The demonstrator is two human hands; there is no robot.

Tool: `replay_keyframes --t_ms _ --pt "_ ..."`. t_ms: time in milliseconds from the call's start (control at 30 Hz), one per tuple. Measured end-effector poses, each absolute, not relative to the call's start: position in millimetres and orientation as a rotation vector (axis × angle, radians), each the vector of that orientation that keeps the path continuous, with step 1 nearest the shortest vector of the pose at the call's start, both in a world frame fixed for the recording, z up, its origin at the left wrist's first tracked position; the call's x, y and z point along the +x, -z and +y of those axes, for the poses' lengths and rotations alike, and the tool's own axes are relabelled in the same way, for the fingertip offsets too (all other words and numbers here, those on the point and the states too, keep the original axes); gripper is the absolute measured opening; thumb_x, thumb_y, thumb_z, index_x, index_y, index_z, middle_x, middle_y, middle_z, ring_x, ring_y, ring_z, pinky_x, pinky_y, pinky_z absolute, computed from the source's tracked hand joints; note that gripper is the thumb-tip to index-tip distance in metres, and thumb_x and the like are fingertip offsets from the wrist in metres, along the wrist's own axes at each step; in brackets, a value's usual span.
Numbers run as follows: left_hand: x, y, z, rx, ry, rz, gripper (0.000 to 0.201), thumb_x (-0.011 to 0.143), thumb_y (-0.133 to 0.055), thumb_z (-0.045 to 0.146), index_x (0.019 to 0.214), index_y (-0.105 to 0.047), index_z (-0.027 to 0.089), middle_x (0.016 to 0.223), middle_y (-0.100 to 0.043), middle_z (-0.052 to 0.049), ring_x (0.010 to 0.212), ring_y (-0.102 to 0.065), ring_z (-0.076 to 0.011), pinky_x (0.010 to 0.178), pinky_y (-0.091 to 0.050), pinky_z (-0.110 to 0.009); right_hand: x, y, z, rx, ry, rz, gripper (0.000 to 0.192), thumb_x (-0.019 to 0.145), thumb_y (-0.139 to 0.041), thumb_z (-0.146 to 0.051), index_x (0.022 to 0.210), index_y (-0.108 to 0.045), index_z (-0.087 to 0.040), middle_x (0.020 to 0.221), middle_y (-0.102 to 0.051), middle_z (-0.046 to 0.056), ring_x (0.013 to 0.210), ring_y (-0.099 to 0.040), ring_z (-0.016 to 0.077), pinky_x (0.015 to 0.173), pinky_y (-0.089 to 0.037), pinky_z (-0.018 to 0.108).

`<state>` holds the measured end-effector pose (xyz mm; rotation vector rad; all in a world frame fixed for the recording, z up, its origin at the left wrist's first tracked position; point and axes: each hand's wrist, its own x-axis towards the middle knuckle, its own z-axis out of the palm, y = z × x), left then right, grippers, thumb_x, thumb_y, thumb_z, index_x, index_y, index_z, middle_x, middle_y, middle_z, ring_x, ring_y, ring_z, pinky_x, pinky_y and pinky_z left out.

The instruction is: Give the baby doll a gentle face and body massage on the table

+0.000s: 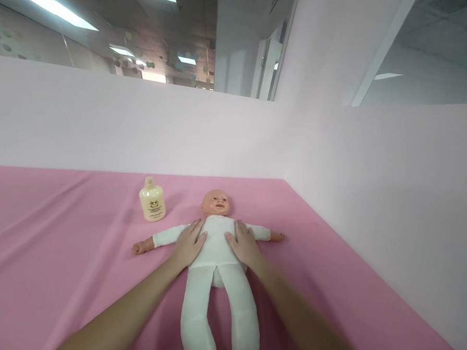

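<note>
A baby doll (218, 249) with a white cloth body lies on its back, its head away from me and both arms stretched out sideways. My left hand (190, 243) rests flat on the left side of its chest, near the shoulder, with the fingers extended. On the opposite side of the chest lies my right hand (244, 243), its fingers also stretched out. Neither hand grasps anything. A cream-coloured lotion bottle (152, 201) with a cap and a dark printed label stands upright beyond the doll's arm, to the left of its head.
Pink sheeting (84, 245) with some creases covers the surface under the doll. A white wall (137, 128) borders it at the back, and another wall (395, 198) runs along the right. Windows (163, 37) above the back wall show ceiling lights.
</note>
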<state>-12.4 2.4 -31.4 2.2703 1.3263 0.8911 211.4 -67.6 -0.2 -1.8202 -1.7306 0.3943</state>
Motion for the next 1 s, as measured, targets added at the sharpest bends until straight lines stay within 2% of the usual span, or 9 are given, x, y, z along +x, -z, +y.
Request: replay_keyframes --t_ms 133,267,433,500,567,633,700,800,1000 --pt "-24 32 14 2.379 -0.899 1.488 0.056 0.102 -0.034 0.048 0.141 -0.060 0.017 0.147 -0.062 -0.015 0.142 -0.051 -0.0331 0.123 -0.034 -0.054 248 15 -65 -1.921 -0.221 -1.769 0.068 0.103 -0.036 -0.047 0.156 -0.042 -0.006 0.166 -0.035 0.019 0.158 -0.029 0.0340 0.130 -0.018 0.053" --pt "-30 33 18 2.484 -0.923 1.609 0.049 0.101 -0.035 0.046 0.128 -0.067 0.021 0.132 -0.071 -0.014 0.133 -0.058 -0.0334 0.121 -0.033 -0.056 262 8 -68 -2.038 -0.185 -1.777 0.067 0.103 -0.033 -0.038 0.157 -0.036 0.002 0.166 -0.034 0.023 0.158 -0.029 0.0344 0.131 -0.018 0.048" --pt "-29 34 17 2.492 -0.920 1.424 0.049 0.104 -0.030 0.039 0.135 -0.062 0.019 0.137 -0.069 -0.013 0.131 -0.060 -0.0302 0.122 -0.031 -0.059 222 -16 -71 -2.119 -0.296 -1.815 0.059 0.103 -0.027 -0.027 0.154 -0.042 -0.003 0.165 -0.039 0.022 0.158 -0.030 0.0337 0.128 -0.021 0.054" --pt "-26 36 16 2.439 -0.967 1.304 0.050 0.105 -0.029 0.039 0.139 -0.059 0.020 0.142 -0.065 -0.012 0.132 -0.059 -0.0281 0.121 -0.034 -0.057 194 -26 -80 -2.075 -0.356 -1.858 0.061 0.103 -0.025 -0.025 0.160 -0.031 -0.002 0.168 -0.031 0.023 0.159 -0.027 0.0325 0.129 -0.022 0.052" --pt "-24 39 15 2.365 -1.040 1.203 0.050 0.105 -0.029 0.040 0.141 -0.058 0.021 0.147 -0.062 -0.011 0.136 -0.057 -0.0268 0.121 -0.038 -0.053 169 -36 -92 -2.004 -0.392 -1.929 0.069 0.103 -0.034 -0.034 0.164 -0.020 -0.006 0.172 -0.016 0.023 0.161 -0.017 0.0383 0.128 -0.020 0.057" --pt "-22 42 14 2.297 -1.088 1.111 0.050 0.105 -0.031 0.042 0.143 -0.058 0.022 0.150 -0.060 -0.011 0.140 -0.055 -0.0260 0.122 -0.039 -0.051 151 -44 -104 -1.864 -0.429 -2.068 0.067 0.104 -0.037 -0.044 0.164 -0.028 -0.016 0.175 -0.009 0.016 0.161 -0.008 0.0430 0.127 -0.014 0.065" --pt "-20 44 13 2.244 -1.109 1.037 0.051 0.105 -0.031 0.042 0.144 -0.057 0.022 0.151 -0.059 -0.011 0.142 -0.052 -0.0255 0.124 -0.037 -0.051 142 -51 -109 -1.690 -0.485 -2.231 0.070 0.103 -0.038 -0.051 0.164 -0.028 -0.019 0.174 -0.014 0.011 0.162 -0.006 0.0400 0.128 -0.007 0.067" --pt "-20 45 14 2.197 -1.109 0.980 0.052 0.106 -0.031 0.042 0.146 -0.056 0.020 0.152 -0.057 -0.012 0.144 -0.051 -0.0251 0.125 -0.037 -0.051 143 -56 -102 -1.572 -0.482 -2.323 0.072 0.103 -0.037 -0.054 0.164 -0.027 -0.016 0.172 -0.022 0.011 0.163 -0.013 0.0317 0.129 -0.001 0.065" --pt "-20 41 15 2.258 -1.041 1.038 0.053 0.104 -0.034 0.042 0.146 -0.055 0.016 0.154 -0.055 -0.014 0.145 -0.050 -0.0267 0.127 -0.034 -0.051 158 -48 -75 -1.669 -0.380 -2.185 0.064 0.104 -0.038 -0.045 0.162 -0.034 -0.019 0.172 -0.025 0.004 0.162 -0.017 0.0254 0.133 -0.011 0.050"
